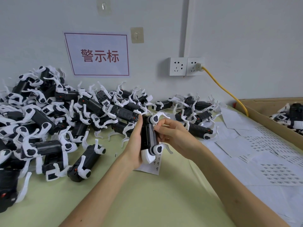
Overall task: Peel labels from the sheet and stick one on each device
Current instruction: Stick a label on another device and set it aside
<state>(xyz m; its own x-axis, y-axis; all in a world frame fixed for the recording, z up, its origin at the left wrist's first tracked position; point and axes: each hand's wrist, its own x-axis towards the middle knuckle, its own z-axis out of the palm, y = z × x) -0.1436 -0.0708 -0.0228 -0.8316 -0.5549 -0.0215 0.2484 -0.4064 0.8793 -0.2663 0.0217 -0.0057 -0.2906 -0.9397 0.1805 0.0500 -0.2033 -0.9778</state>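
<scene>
1. Black-and-white device is being held upright above the pale green table, at centre.
2. Left hand is wrapping around its left side, fingers hidden behind the body.
3. Right hand is pressing its thumb against the device's right edge, fingers curled close together.
4. Label sheet is lying just beneath the device.
5. Pile of devices is covering the table's left; more sheets are lying right, beside a cardboard box.

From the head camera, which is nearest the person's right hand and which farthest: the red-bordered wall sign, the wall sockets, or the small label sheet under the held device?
From the right hand:
1. Small label sheet, just below and left, on the table.
2. Wall sockets, above on the wall.
3. Red-bordered sign, up and left on the wall, farthest.
</scene>
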